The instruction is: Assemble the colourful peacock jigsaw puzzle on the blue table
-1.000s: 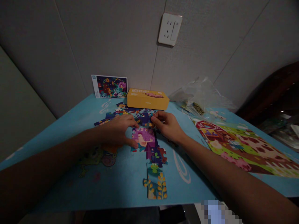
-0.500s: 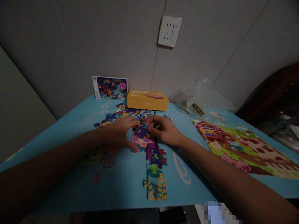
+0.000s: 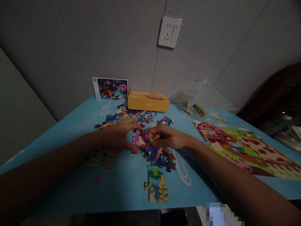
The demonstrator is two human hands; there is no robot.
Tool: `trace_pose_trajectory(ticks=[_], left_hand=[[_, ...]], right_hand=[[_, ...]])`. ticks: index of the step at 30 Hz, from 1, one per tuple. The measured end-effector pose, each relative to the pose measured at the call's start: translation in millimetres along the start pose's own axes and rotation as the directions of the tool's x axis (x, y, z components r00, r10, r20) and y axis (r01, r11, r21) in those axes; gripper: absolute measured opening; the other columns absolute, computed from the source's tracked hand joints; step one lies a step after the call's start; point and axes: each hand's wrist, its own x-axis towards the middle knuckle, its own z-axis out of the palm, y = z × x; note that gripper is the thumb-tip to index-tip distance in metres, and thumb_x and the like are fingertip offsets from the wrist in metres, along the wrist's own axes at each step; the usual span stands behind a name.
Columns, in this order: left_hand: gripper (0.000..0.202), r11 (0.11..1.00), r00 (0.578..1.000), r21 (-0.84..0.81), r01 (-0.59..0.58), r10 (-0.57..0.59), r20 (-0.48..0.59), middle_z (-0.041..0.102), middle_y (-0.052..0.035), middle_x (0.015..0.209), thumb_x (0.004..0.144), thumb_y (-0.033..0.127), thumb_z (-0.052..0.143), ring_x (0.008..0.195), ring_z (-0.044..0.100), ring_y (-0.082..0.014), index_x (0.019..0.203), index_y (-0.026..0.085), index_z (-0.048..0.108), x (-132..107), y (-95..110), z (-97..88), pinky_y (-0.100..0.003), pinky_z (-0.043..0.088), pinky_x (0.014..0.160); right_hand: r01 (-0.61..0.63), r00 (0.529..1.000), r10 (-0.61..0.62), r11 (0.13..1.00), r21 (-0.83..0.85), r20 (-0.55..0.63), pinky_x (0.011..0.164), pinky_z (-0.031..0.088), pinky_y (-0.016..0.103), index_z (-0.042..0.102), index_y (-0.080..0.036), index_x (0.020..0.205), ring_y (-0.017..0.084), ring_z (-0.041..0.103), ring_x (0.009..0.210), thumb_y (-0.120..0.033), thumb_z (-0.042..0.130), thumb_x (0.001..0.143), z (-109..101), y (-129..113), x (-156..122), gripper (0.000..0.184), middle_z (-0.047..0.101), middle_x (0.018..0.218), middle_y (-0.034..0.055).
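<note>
My left hand lies on the blue table, thumb and forefinger spread around the left side of a purple jigsaw section with a pink bird. My right hand is closed in a pinch on a dark purple jigsaw piece, lifted and tilted at the right of that section. A short column of joined pieces with a frog and yellow plants runs toward me below. Loose dark pieces lie beyond the hands.
A yellow box and a reference picture card stand against the wall. A crumpled clear plastic bag lies at the back right. A finished farm puzzle covers the table's right. A wall socket is above.
My right hand has pulled back toward me and turned, lifting a dark purple piece off the bird section's right side. The left hand has stayed put on the section.
</note>
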Motion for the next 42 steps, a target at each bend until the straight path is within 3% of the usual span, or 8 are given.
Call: trace_pose_trajectory(ticks=[6, 9, 14, 22, 30, 34, 37, 42], left_hand=[[0.071, 1.0, 1.0, -0.012, 0.006, -0.006, -0.006, 0.052, -0.0063, 0.109, 0.06, 0.06, 0.074, 0.106, 0.048, -0.0264, 0.118, 0.023, 0.057, 0.1, 1.2, 0.0, -0.035, 0.037, 0.09], [0.068, 1.0, 1.0, -0.008, -0.01, 0.01, -0.012, 0.053, -0.0067, 0.109, 0.061, 0.059, 0.074, 0.105, 0.048, -0.0261, 0.116, 0.023, 0.058, 0.2, 0.9, 0.1, -0.035, 0.037, 0.089], [0.069, 0.999, 0.999, -0.012, -0.034, 0.033, -0.024, 0.053, -0.0077, 0.111, 0.061, 0.059, 0.073, 0.107, 0.048, -0.0266, 0.117, 0.022, 0.057, -0.1, -1.7, 1.5, -0.036, 0.037, 0.091], [0.069, 1.0, 1.0, -0.01, -0.025, 0.024, -0.019, 0.053, -0.0078, 0.113, 0.062, 0.061, 0.072, 0.109, 0.048, -0.0272, 0.118, 0.023, 0.057, -0.7, -2.5, 2.2, -0.036, 0.037, 0.091], [0.068, 0.999, 0.999, -0.019, -0.036, 0.036, -0.034, 0.053, -0.0069, 0.11, 0.06, 0.059, 0.074, 0.105, 0.049, -0.0258, 0.116, 0.023, 0.058, 0.2, -3.8, 3.1, -0.035, 0.038, 0.09], [0.068, 1.0, 0.999, -0.011, -0.025, 0.025, -0.027, 0.053, -0.0067, 0.109, 0.06, 0.06, 0.074, 0.105, 0.049, -0.0261, 0.116, 0.024, 0.058, 0.0, -4.3, 3.8, -0.034, 0.038, 0.089], [0.068, 0.999, 0.998, -0.015, -0.043, 0.042, -0.052, 0.054, -0.0068, 0.108, 0.059, 0.059, 0.075, 0.104, 0.05, -0.026, 0.115, 0.023, 0.059, 0.4, -3.9, 3.0, -0.035, 0.039, 0.088], [0.052, 0.971, 0.959, -0.097, -0.219, 0.196, -0.204, 0.061, -0.0074, 0.103, 0.069, 0.054, 0.071, 0.099, 0.053, -0.0229, 0.105, 0.018, 0.061, 1.4, 4.3, -3.5, -0.035, 0.039, 0.09]], right_hand=[[0.015, 1.0, -0.013, 0.998, 0.058, -0.023, 0.037, 0.029, 0.016, 0.052, -0.015, 0.076, 0.006, 0.04, 0.039, -0.026, 0.059, 0.076, 3.7, -13.6, -5.0, 0.013, 0.05, 0.053, -0.0055], [-0.016, 0.995, 0.0, 0.988, 0.154, 0.1, 0.038, 0.028, 0.016, 0.052, -0.015, 0.076, 0.004, 0.038, 0.041, -0.027, 0.06, 0.073, 12.4, -22.8, -5.5, 0.015, 0.053, 0.059, -0.0028], [-0.213, 0.927, 0.157, 0.968, 0.134, 0.341, 0.036, 0.032, 0.015, 0.049, -0.015, 0.079, 0.005, 0.045, 0.04, -0.021, 0.056, 0.074, 19.7, -28.0, -5.1, 0.01, 0.061, 0.071, 0.0017], [-0.106, 0.961, 0.038, 0.965, 0.238, 0.275, 0.064, 0.047, 0.024, 0.054, -0.013, 0.073, 0.013, 0.062, 0.068, -0.02, 0.062, 0.07, 17.2, -18.5, -6.1, 0.011, 0.062, 0.076, 0.0047], [-0.153, 0.94, 0.111, 0.982, 0.109, 0.322, 0.042, 0.033, 0.017, 0.054, -0.014, 0.074, 0.007, 0.044, 0.048, -0.018, 0.058, 0.069, 14.6, -22.8, -6.9, 0.007, 0.055, 0.064, -0.0011], [-0.097, 0.98, 0.081, 0.992, 0.079, 0.184, 0.039, 0.031, 0.016, 0.054, -0.015, 0.073, 0.005, 0.04, 0.041, -0.019, 0.059, 0.072, 13.9, -17.1, -3.6, 0.007, 0.052, 0.058, -0.0046], [0.011, 0.999, -0.007, 0.994, 0.107, -0.035, 0.041, 0.033, 0.015, 0.053, -0.014, 0.07, 0.005, 0.042, 0.043, -0.021, 0.061, 0.073, 17.0, -12.3, 3.5, 0.011, 0.052, 0.058, -0.0049], [0.08, 0.895, -0.014, 0.988, 0.13, -0.446, 0.037, 0.038, 0.018, 0.051, -0.016, 0.076, 0.008, 0.048, 0.038, -0.039, 0.062, 0.078, 21.7, -6.7, 16.5, 0.025, 0.058, 0.051, -0.003]])
